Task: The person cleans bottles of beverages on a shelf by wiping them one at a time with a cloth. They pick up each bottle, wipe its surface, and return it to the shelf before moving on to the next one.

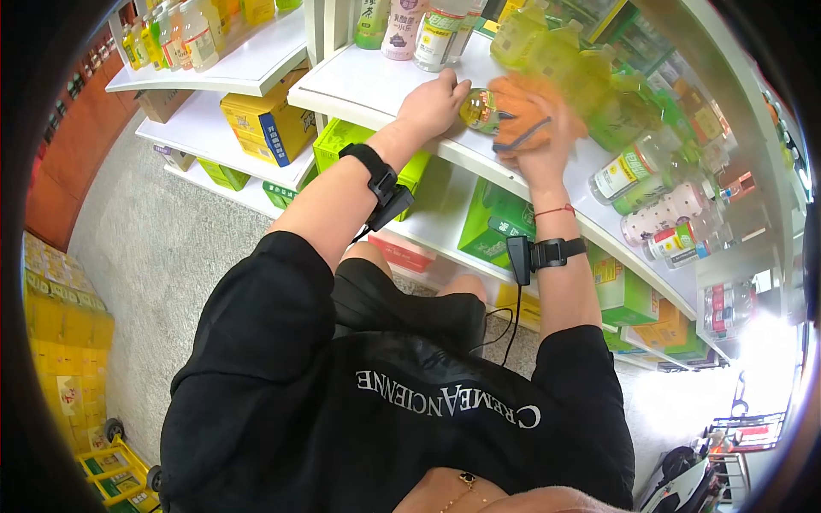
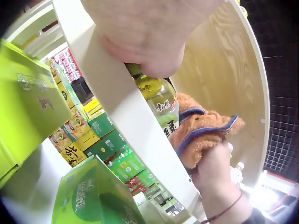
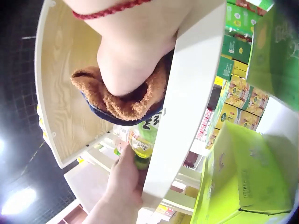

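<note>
A yellow-green bottle (image 1: 481, 111) lies on its side at the shelf edge between both hands. My left hand (image 1: 434, 104) grips its cap end with curled fingers; the left wrist view shows the hand (image 2: 154, 32) over the bottle's neck (image 2: 158, 95). Around the bottle's other end, my right hand (image 1: 545, 141) holds an orange cloth (image 1: 523, 111) with a dark blue edge, blurred in the head view. In the right wrist view the cloth (image 3: 126, 105) wraps the bottle (image 3: 142, 140), hiding the right fingers, while the left hand (image 3: 122, 179) is at the cap end.
Upright bottles (image 1: 438, 38) stand at the back left of the white shelf (image 1: 359, 81). Several green and clear bottles (image 1: 629, 171) are along its right side. Below are green boxes (image 1: 500, 224); a yellow box (image 1: 269, 120) is on the left shelving.
</note>
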The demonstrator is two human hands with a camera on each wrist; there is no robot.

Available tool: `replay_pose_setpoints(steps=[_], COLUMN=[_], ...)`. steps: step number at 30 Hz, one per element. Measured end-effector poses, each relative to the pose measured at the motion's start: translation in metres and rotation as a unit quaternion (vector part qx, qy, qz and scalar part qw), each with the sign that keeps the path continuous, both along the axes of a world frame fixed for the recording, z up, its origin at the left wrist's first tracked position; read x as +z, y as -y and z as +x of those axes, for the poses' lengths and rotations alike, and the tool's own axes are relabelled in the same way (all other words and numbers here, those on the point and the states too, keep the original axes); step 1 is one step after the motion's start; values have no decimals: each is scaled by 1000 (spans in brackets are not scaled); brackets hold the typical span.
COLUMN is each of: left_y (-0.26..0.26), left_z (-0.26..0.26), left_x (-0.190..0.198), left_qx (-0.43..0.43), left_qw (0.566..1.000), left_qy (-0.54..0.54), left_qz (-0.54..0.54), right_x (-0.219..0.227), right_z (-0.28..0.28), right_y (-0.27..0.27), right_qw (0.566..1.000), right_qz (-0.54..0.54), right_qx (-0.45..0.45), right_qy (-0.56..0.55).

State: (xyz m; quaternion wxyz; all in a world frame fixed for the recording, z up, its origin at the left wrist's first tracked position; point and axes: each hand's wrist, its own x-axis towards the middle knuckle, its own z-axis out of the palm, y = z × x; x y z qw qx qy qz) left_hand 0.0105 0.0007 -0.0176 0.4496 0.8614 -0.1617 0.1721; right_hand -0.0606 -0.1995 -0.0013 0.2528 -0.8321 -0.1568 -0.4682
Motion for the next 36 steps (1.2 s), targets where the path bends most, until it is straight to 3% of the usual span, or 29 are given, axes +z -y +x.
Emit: replay_pose_setpoints(steps=[4, 8, 12, 16, 18, 19, 23, 26, 28, 33, 36], left_y=[2, 1, 3, 6, 7, 7, 3, 2, 3, 2, 2], left_z=[-1, -2, -1, 0, 2, 1, 0, -1, 1, -2, 0], left_x=[-1, -4, -7, -10, -8, -8, -3, -2, -3, -1, -2], left_qx=[19, 42, 56, 74, 70, 70, 57, 55, 57, 54, 48], left_qw=[999, 997, 992, 992, 994, 994, 996, 997, 996, 997, 997], left_qy=[5, 40, 75, 84, 53, 53, 30, 22, 22, 20, 25], left_qz=[28, 60, 90, 66, 63, 61, 54, 58, 57, 54, 57], right_x=[10, 2, -1, -8, -12, -13, -12, -4, 1, 1, -3], right_z=[0, 3, 0, 9, 18, 20, 13, -4, -10, -9, 0], right_y=[-24, -9, 6, 24, 29, 29, 23, 7, -1, 1, 6], right_qw=[996, 997, 997, 997, 992, 990, 995, 999, 993, 993, 998], right_qz=[-54, -46, -65, -16, 74, 107, 69, -22, -101, -78, -49], right_qx=[52, 39, -33, -72, -102, -89, -76, -20, 63, 81, 44], right_qy=[-40, -39, -32, -11, 14, 11, -11, -22, -21, -23, -12])
